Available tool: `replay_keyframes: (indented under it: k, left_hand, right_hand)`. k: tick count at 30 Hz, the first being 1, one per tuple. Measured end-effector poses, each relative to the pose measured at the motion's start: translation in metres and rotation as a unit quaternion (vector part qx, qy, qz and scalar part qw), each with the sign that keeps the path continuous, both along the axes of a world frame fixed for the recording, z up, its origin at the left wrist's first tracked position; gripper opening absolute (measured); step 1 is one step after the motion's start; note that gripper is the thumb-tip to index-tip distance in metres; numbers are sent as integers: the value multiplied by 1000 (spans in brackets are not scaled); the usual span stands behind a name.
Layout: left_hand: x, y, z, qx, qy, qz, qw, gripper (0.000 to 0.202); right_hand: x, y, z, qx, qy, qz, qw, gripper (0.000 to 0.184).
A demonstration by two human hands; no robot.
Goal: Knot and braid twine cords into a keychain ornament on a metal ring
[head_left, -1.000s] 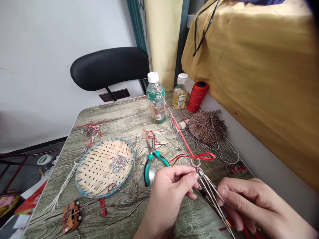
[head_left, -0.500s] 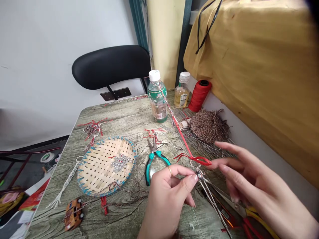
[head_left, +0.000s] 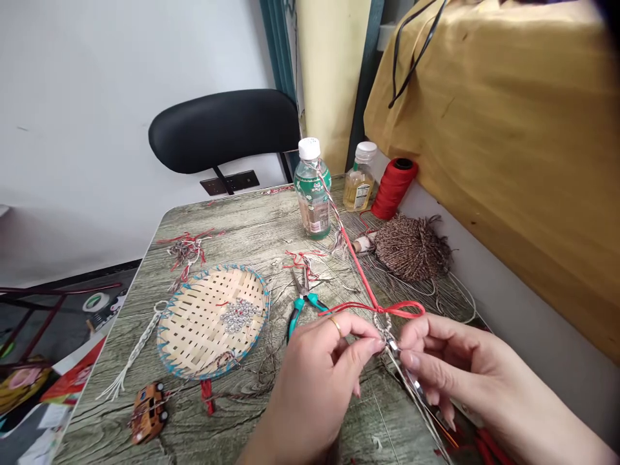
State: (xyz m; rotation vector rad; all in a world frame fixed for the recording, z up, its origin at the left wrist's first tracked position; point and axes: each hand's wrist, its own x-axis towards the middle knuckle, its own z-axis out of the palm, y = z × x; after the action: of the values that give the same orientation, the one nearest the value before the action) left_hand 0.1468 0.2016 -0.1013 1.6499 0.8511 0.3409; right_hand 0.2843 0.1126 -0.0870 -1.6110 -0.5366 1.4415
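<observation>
My left hand [head_left: 322,374], with a gold ring on it, pinches the knotted end of a thin cord braid [head_left: 390,339]. My right hand [head_left: 450,371] pinches the same braid from the right, fingertips almost touching the left ones. A red cord [head_left: 361,278] runs taut from the braid up to a green-labelled bottle [head_left: 313,190], with a red loop [head_left: 397,309] just above my fingers. Pale strands [head_left: 421,400] trail from the braid toward me under my right hand.
A woven basket tray [head_left: 194,336] holding small metal rings [head_left: 238,316] lies at left. Teal-handled pliers [head_left: 301,300] lie beside my left hand. A second bottle [head_left: 360,177], red thread spool [head_left: 393,189] and brown yarn bundle [head_left: 411,248] stand behind. A black chair [head_left: 225,129] is beyond the table.
My right hand left the trailing strands, opened with fingers spread above the braid, and has now closed on the braid beside my left fingers. The left hand stayed put.
</observation>
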Motion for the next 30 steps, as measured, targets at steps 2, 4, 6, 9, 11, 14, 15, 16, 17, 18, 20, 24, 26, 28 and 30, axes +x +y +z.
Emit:
replay_keyframes:
  k: [2,4,6,9,11,14,15,16,17,18,20,24,26,28,30]
  left_hand:
    - [0,-1,-1,139,-19,-11,990,11]
    - [-1,-2,-4,241,-54,-18,969,10]
    - [-1,-3,-8,299,-82,-17,951,14]
    - [-2,-5,-14,367,-94,-7,925,21]
    - [-2,-8,-17,398,-87,3,913,27]
    - [0,-15,-18,377,-65,48,923,32]
    - [1,-18,-18,334,-56,66,938,32]
    - [2,-21,-17,268,-47,81,959,29]
    - [4,-24,-16,182,-40,92,978,26]
    - [5,-26,-15,84,-37,98,991,24]
    - [8,-30,-13,-113,-42,106,987,24]
    - [13,-30,-10,-327,-81,127,933,24]
    - [15,-29,-9,-340,-111,139,923,21]
    - [17,-29,-7,-319,-130,152,926,20]
    - [17,-29,-5,-300,-121,160,933,20]
  right_hand:
    - [2,0,-1,7,7,-10,1000,27]
    - [3,-1,-3,3,22,-4,1000,33]
    - [2,-2,-5,-6,43,3,999,40]
    - [-1,-4,-9,-9,69,-17,997,44]
    - [-4,-5,-10,-1,75,-25,997,46]
    - [-7,-6,-9,25,64,-47,997,40]
    - [-8,-6,-9,32,55,-62,996,34]
    - [-10,-6,-9,42,44,-76,995,27]
    - [-11,-7,-9,49,32,-89,994,23]
    - [-12,-7,-10,53,19,-97,994,21]
    - [-14,-7,-11,55,-5,-102,993,23]
    - [-13,-7,-12,38,-15,-66,997,26]
    - [-12,-6,-12,42,-10,-51,998,25]
    - [-12,-6,-11,45,-16,-54,997,25]
    - [-12,-6,-10,43,-34,-64,996,27]
